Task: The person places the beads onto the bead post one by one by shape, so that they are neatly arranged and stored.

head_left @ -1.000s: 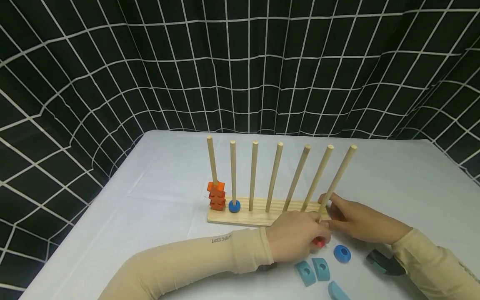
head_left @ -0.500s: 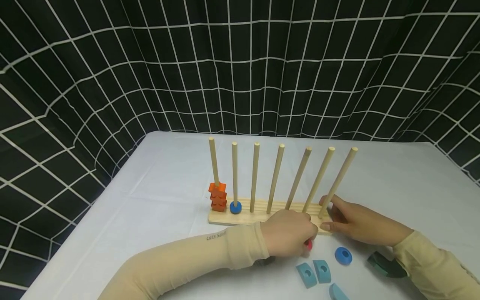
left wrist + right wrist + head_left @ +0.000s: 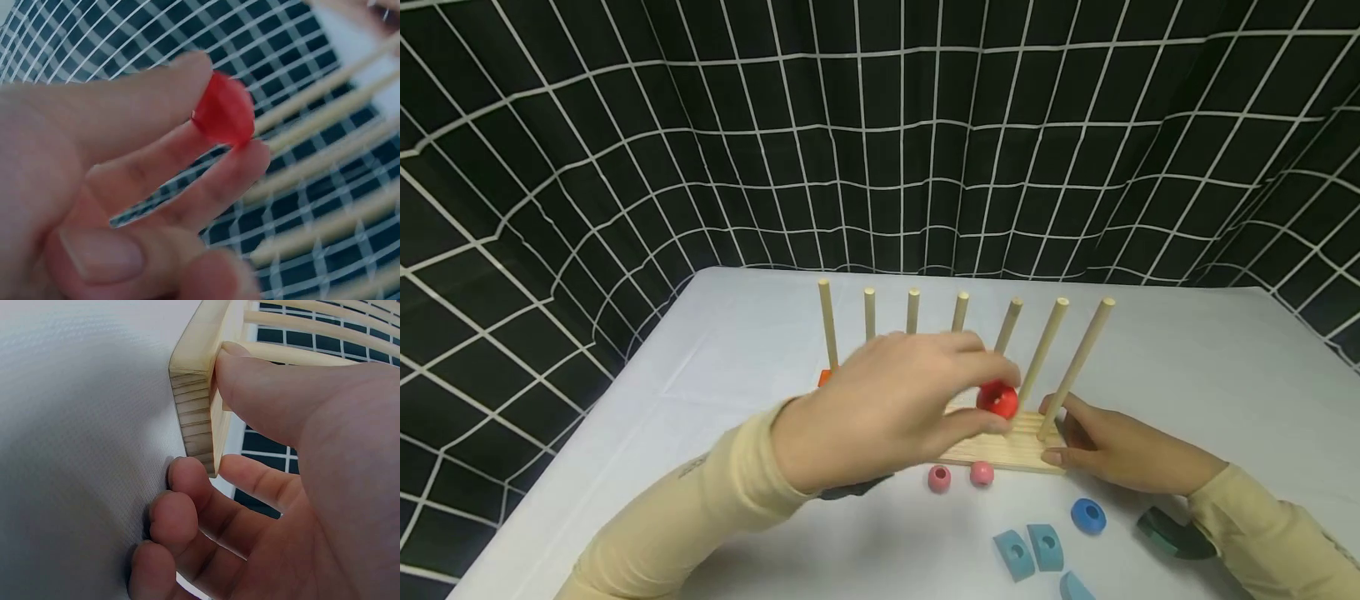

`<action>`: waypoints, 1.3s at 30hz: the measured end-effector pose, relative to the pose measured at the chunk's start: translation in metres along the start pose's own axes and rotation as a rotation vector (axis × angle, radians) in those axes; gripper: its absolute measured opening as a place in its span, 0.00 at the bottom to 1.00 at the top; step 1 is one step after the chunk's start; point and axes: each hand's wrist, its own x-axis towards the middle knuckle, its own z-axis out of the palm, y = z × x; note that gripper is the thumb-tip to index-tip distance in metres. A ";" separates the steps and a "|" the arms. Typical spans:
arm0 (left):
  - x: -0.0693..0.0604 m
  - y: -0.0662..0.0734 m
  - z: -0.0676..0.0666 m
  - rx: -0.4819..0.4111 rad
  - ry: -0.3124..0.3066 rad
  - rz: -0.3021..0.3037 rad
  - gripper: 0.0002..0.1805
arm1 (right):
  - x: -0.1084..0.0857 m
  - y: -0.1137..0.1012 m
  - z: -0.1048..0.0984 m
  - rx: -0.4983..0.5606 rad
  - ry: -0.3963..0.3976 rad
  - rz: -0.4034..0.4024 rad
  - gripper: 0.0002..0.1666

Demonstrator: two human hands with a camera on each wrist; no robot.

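Observation:
My left hand [image 3: 887, 400] pinches a red bead [image 3: 997, 400] between thumb and fingertips, raised in front of the pegs of a wooden peg board [image 3: 1000, 451]. The left wrist view shows the same red bead [image 3: 226, 109] at the tips, with the other fingers loosely bent. My right hand [image 3: 1120, 442] grips the board's right end; in the right wrist view its thumb lies on the board's wooden base [image 3: 194, 406] and a finger reaches the far side. The left hand covers most of the board's left part. Only a corner of an orange piece [image 3: 824, 377] shows at the leftmost peg.
Two pink beads [image 3: 939, 478] lie in front of the board. Nearer me are light-blue arched blocks [image 3: 1015, 556], a blue ring [image 3: 1088, 516] and a dark green piece [image 3: 1176, 533]. A dark piece [image 3: 853, 489] shows under the left wrist. Several upright pegs [image 3: 1078, 367] rise from the board.
My left hand has picked the red bead up off the table and lifted it up and leftward, uncovering two pink beads. The right hand has stayed at the board's end.

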 end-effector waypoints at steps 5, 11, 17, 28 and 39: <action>-0.018 -0.010 -0.029 0.067 0.293 0.000 0.13 | -0.001 0.001 0.000 -0.010 0.012 -0.022 0.30; -0.028 -0.028 -0.046 0.164 0.425 -0.144 0.14 | -0.001 0.002 0.001 -0.014 0.015 -0.045 0.29; -0.031 -0.045 -0.048 0.144 0.389 -0.234 0.16 | -0.001 0.003 0.002 -0.011 0.016 -0.053 0.29; -0.030 -0.052 -0.036 0.158 0.296 -0.258 0.11 | 0.000 0.004 0.002 0.002 0.022 -0.034 0.30; -0.040 -0.063 0.004 0.282 0.219 -0.211 0.11 | 0.001 0.006 0.001 0.016 0.023 -0.040 0.30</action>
